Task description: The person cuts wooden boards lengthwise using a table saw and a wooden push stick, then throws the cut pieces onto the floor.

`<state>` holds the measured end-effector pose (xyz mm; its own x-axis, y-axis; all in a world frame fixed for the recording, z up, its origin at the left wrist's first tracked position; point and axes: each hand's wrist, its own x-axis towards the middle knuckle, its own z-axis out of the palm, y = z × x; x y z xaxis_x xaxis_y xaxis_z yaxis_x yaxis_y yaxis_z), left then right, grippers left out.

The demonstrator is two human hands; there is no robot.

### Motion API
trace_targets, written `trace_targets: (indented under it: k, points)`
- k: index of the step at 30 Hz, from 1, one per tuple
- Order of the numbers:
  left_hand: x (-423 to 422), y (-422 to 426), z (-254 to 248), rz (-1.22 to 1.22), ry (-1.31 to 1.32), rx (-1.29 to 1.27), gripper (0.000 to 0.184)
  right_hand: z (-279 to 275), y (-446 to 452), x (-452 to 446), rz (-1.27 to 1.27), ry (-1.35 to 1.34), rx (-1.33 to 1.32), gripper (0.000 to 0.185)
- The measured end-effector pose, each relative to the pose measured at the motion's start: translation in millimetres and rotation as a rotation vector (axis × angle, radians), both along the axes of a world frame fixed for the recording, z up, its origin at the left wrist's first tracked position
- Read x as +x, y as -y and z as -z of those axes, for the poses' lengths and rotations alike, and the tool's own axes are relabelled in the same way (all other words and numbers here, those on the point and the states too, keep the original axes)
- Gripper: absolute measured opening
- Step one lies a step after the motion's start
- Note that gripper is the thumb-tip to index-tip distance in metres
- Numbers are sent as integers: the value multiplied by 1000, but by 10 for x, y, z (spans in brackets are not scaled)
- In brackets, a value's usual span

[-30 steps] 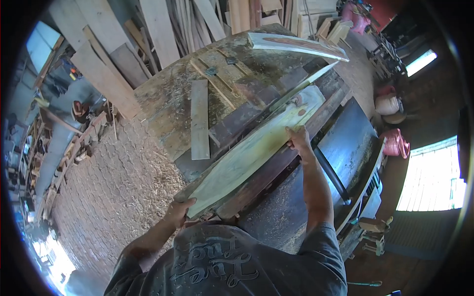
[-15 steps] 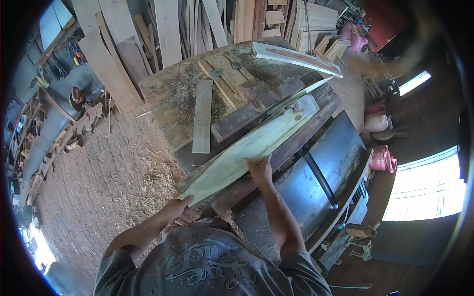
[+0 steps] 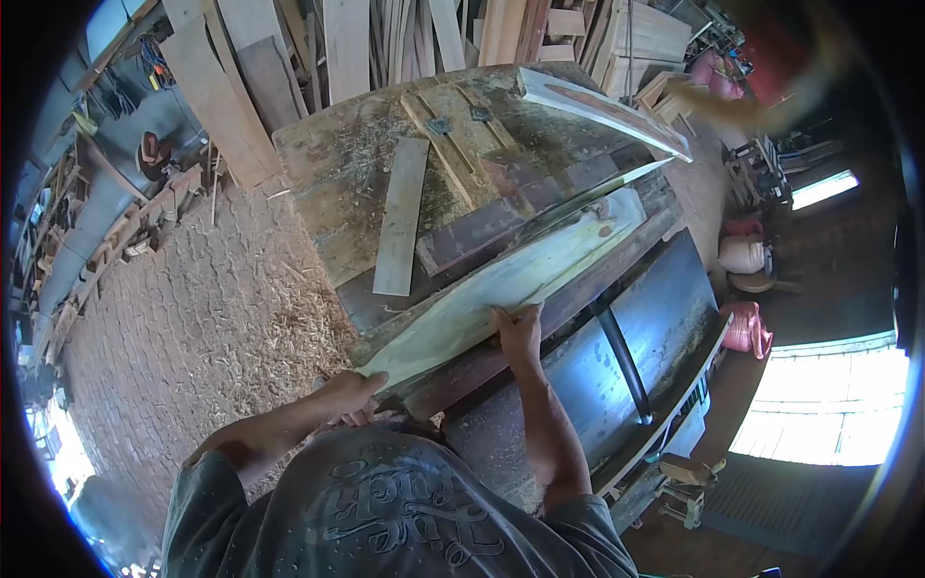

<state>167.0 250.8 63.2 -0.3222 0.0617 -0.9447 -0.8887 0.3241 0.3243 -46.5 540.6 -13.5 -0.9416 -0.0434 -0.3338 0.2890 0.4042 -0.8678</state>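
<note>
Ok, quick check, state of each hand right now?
Left hand: closed, holding the pale board near its end.
Right hand: closed on its long edge.

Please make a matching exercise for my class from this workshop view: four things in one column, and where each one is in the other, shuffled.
Things
1. left hand
2. right hand
3. short plank
4. black bar

Places
A. lying flat on the worn table
B. partway along the long edge of the pale board
C. slanting over the shiny dark panel
D. at the near end of the pale board

Pairs: 1-D, 2-B, 3-A, 4-C
</note>
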Motion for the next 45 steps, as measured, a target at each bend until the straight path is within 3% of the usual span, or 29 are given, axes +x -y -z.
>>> trace_targets:
  k: [6,9,13,16,18,20,21,22,24,27,29,33,41,45]
  points:
    - [-130,-235,401,-204,-153,56,85,-26,-176,-329,-12,-32,-16,100]
    - [-450,-459,586,-267,-150,126,85,-53,-381,-684,-17,-63,-63,76]
    - [-921,-757,606,-304,-226,148,85,-195,-583,-1151,39,57,46,71]
    - [-1099,-869,419,-303,-261,150,80,-240,-694,-1327,78,76,-16,63]
    - [-1033,-919,406,-308,-270,111,75,-243,-700,-1303,61,69,-34,64]
    - [-854,-1036,437,108,-984,-561,59,-253,-736,-1339,60,59,-42,66]
    - [-794,-1054,409,98,-966,-477,51,-220,-755,-1338,61,67,-78,72]
    - [-785,-1082,324,108,-963,-476,51,-164,-770,-1334,62,77,-117,79]
    - [-835,-1119,162,219,-1328,-810,63,-116,-779,-1343,53,61,-123,80]
    - [-1041,-1190,337,311,-1139,-839,74,-250,-728,-1318,79,76,-97,75]
    - [-1110,-1158,395,353,-1167,-872,75,-157,-715,-1279,152,76,-124,69]
    - [-1057,-1101,311,415,-1153,-768,62,-153,-686,-1131,193,44,-147,70]
    - [145,-413,352,432,-1276,-722,59,-350,-193,243,141,79,-107,102]
    - [968,70,293,454,-1175,-703,79,-275,140,1185,76,49,-51,112]
